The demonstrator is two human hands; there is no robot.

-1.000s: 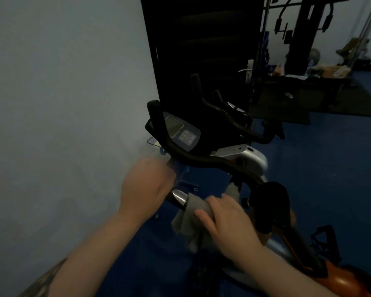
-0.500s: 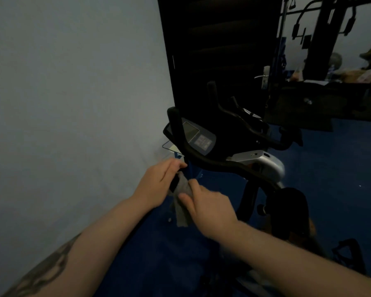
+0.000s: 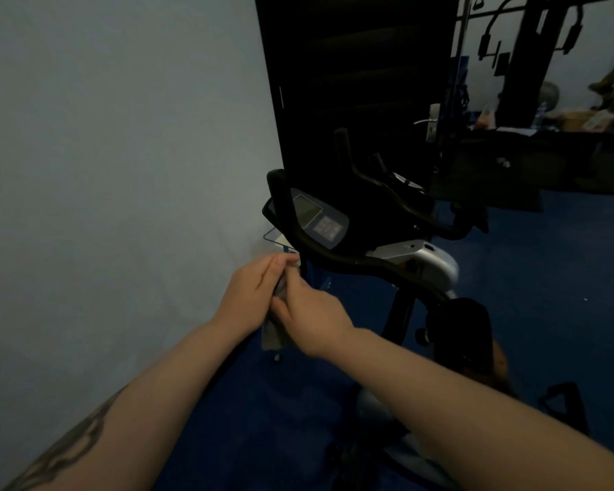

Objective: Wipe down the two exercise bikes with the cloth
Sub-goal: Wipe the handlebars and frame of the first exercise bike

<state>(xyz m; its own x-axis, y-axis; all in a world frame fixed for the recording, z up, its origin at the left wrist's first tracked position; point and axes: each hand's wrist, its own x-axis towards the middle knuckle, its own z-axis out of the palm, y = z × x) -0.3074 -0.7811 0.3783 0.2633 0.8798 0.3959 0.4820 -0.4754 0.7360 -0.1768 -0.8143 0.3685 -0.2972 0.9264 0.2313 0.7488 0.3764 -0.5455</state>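
Bike point(image 3: 397, 264) right of wall point(image 3: 103, 171); door point(image 3: 351, 83) behind; cloth point(image 3: 275, 331) btwn hands, left of handlebar point(image 3: 337, 258).

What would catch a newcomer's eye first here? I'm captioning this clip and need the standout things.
First, the two hands meeting at centre: the left hand and right hand both hold a grey cloth that hangs between them. Just beyond them is the near exercise bike's black handlebar and its console. A dark door rises behind, beside the pale wall on the left.
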